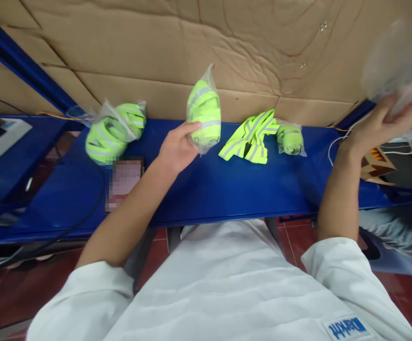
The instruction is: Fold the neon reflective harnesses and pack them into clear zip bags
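My left hand [179, 149] grips a clear plastic bag with a rolled yellow-green reflective strap [205, 113] inside, held up above the blue table. At the upper right my right hand [387, 116] is closed on a clear plastic bag [398, 61], blurred, its contents not visible. Between the hands a loose reflective strap harness [250, 137] lies on the table, with a bagged strap roll [291, 139] beside it. Left of my left hand sit more bagged reflective straps [108, 135], close together.
A phone [126, 182] lies on the blue table [227, 189] by my left forearm. Brown cardboard [138, 47] lines the back. A black cable [92, 213] crosses the left side. White cables [410, 149] and a printed brown box [378, 166] are at the right, near another person's leg [398, 232].
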Available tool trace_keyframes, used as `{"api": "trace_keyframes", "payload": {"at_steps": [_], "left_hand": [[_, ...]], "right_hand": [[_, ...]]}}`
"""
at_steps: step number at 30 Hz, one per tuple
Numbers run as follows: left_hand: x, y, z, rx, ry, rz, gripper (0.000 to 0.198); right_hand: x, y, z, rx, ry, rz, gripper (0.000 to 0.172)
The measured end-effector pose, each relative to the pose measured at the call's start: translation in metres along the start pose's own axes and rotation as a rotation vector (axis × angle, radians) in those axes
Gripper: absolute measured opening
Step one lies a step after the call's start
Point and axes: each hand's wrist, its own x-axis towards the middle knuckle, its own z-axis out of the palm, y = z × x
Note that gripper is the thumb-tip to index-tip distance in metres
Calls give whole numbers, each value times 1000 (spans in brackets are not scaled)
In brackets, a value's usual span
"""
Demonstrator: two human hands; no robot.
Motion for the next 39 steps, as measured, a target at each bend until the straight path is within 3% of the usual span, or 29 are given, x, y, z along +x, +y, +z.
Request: {"api": "trace_keyframes", "payload": {"at_steps": [2,5,9,11,14,15,18,21,25,28,30,32,35,37,39], "left_hand": [[0,-3,2,-27,-22,-14,31],[-4,-9,11,-59,-9,-28,40],[-8,-24,18,-18,49,-70,67],[-8,-36,16,82,58,-39,81],[-3,-57,7,280,72,49,100],[-1,-63,4,325,69,75,105],[6,-72,-4,365,-33,154,111],[8,-71,-10,518,-123,303,97],[3,-66,-12,1045,-67,482,83],[-1,-69,-11,1278,71,568,84],[-1,-72,-10,1276,230,621,83],[-1,-75,-8,1203,331,675,66],[-6,-73,-1,1091,181,722,21],[-12,-70,7,1039,31,718,13],[-20,-67,15,988,-44,688,10]], "right_hand": [[1,36,-16,-102,-156,-31,22],[-14,74,-36,-164,-536,42,27],[-18,82,-53,-192,-679,76,21],[-23,62,-46,-140,-688,23,18],[-63,2,-10,11,-702,-80,38],[-84,-22,7,68,-750,-106,43],[-154,-86,51,380,-1071,-97,71],[-198,-115,70,448,-1003,-8,79],[-202,-105,60,565,-839,-39,66],[-190,-99,49,580,-771,-133,50],[-186,-102,45,540,-744,-273,40],[-185,-107,41,522,-717,-388,32],[-188,-112,37,544,-730,-407,27],[-190,-113,34,571,-779,-359,29],[-190,-115,31,604,-853,-282,33]]}}
